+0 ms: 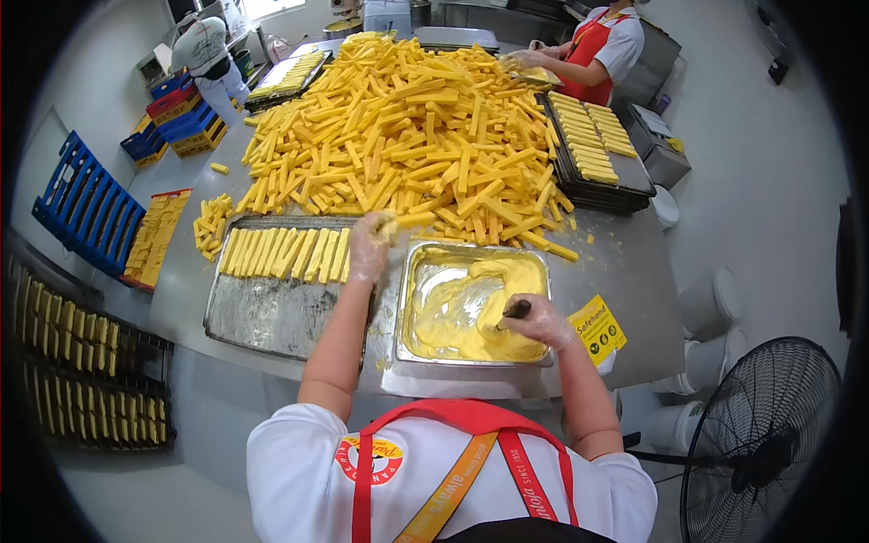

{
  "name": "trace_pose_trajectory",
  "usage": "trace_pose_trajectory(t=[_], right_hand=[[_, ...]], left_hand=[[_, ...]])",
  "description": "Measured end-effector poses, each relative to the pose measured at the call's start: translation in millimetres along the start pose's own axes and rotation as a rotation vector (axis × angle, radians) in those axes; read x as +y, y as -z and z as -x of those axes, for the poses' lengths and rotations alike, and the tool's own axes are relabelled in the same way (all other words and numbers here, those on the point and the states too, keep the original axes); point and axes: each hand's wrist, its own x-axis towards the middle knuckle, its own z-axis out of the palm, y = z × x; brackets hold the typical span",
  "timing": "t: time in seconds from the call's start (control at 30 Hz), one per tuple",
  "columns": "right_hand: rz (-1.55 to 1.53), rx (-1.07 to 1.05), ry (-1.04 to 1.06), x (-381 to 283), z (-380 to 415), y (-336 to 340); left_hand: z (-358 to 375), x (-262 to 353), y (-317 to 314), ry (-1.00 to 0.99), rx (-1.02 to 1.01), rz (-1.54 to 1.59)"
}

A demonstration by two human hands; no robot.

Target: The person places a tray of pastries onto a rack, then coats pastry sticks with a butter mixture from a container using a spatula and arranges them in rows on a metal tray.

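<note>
Okay, so your left hand [367, 252] is up off the far-left corner of the steel pan [475, 363], in a clear glove, and the fingers are pinching a yellow stick [416, 220] that pokes out to the right, toward the big pile. It's a bit blurry there, so I can't tell how each finger sits. Your right hand [540, 324], also gloved, has its fingers wrapped around a black handle [518, 309] over the right side of the pan. The working end is hidden, so no clue what tool it is.

The pan has a thick yellow spread [434, 317] smeared around in it, with bare metal showing through the middle. Left of the pan is your dark baking tray [272, 314], with a row of sticks [282, 254] lined up side by side along its far edge. Beyond the pan there's a huge pile of sticks [398, 145] heaped on the metal desk [629, 271], and a yellow Safehand packet [598, 331] sits just right of the pan.

Farther off, past the pan to the right, a stack of trays [636, 187] holds more sticks, and a co-worker in a red apron [593, 63] is standing behind it.
</note>
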Motion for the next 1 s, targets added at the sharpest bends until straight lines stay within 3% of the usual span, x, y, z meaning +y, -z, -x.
trace_pose_trajectory(t=[0.03,0.07,0.13,0.2,0.23,0.33,0.37,0.47,0.5,0.6,0.7,0.8,0.9,1.0], right_hand=[[0.077,-0.003,-0.133,-12,-3,9],[0.044,0.065,-0.201,-2,-12,15],[0.094,0.359,-0.138,26,-33,24],[0.36,0.449,0.132,27,-27,16],[0.49,0.493,0.271,18,-22,13],[0.104,-0.128,0.109,-10,8,21],[0.015,-0.187,0.081,0,6,23],[0.018,0.189,-0.157,26,-18,32],[0.202,0.374,0.015,26,-26,32],[-0.038,0.497,0.085,13,-16,22],[-0.887,0.324,0.079,-19,-2,2],[-0.663,0.393,0.054,25,-28,-3],[-0.377,0.469,-0.116,41,-42,6],[-0.694,0.344,0.07,21,-26,-2]], left_hand=[[22,6,-10,-0.009,-0.041,0.136],[40,5,-16,0.08,-0.109,0.063],[76,6,-33,0.257,-0.198,-0.021],[103,-9,-45,0.336,-0.254,0.022],[110,-20,-46,0.283,-0.268,-0.117],[125,-30,-52,0.109,-0.292,-0.484],[128,-30,-54,0.034,-0.288,-0.573],[130,-7,-69,-0.033,-0.269,-0.67],[130,-2,-73,-0.031,-0.257,-0.673],[132,2,-77,-0.126,-0.22,-0.737],[134,0,-80,-0.103,-0.198,-0.755],[136,4,-80,-0.075,-0.228,-0.748],[136,-2,-77,-0.065,-0.217,-0.764],[134,-15,-73,-0.058,-0.154,-0.822]])
